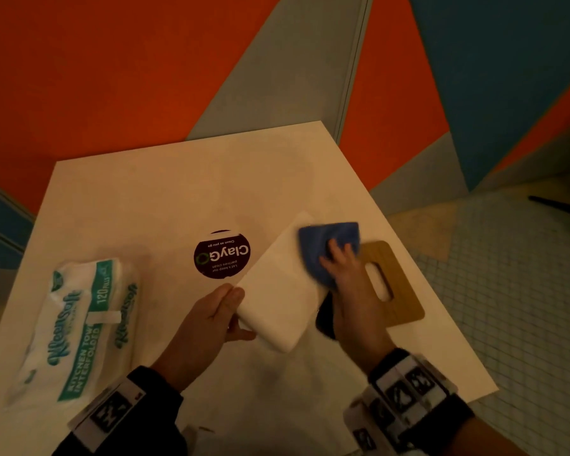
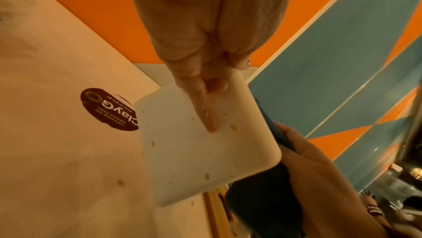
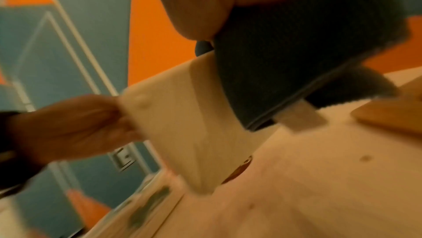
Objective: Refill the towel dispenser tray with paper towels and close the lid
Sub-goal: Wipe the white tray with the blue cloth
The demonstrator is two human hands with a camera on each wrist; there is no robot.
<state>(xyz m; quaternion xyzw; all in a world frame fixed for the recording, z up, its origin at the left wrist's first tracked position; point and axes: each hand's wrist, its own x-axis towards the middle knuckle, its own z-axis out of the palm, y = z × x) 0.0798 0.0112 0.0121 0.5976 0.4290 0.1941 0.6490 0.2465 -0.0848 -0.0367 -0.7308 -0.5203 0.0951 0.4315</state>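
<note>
My left hand point(image 1: 231, 301) grips the near corner of a white dispenser tray point(image 1: 277, 291) and holds it tilted above the table. Seen from the left wrist, its fingers point(image 2: 205, 111) lie across the tray's flat face point(image 2: 200, 160) and the thumb hooks over the edge. My right hand point(image 1: 339, 261) holds a blue cloth point(image 1: 326, 238) against the tray's far end, the cloth point(image 3: 297, 52) folded over the tray's rim point(image 3: 178, 124). A wooden lid point(image 1: 395, 291) with a slot lies flat to the right. A wrapped pack of paper towels point(image 1: 79, 324) lies at the left.
The white table point(image 1: 178, 192) has a round dark sticker point(image 1: 222, 255) at its middle, partly behind the tray. Its right edge drops to a tiled floor point(image 1: 524, 291). Orange and blue wall panels point(image 1: 112, 77) stand behind the table.
</note>
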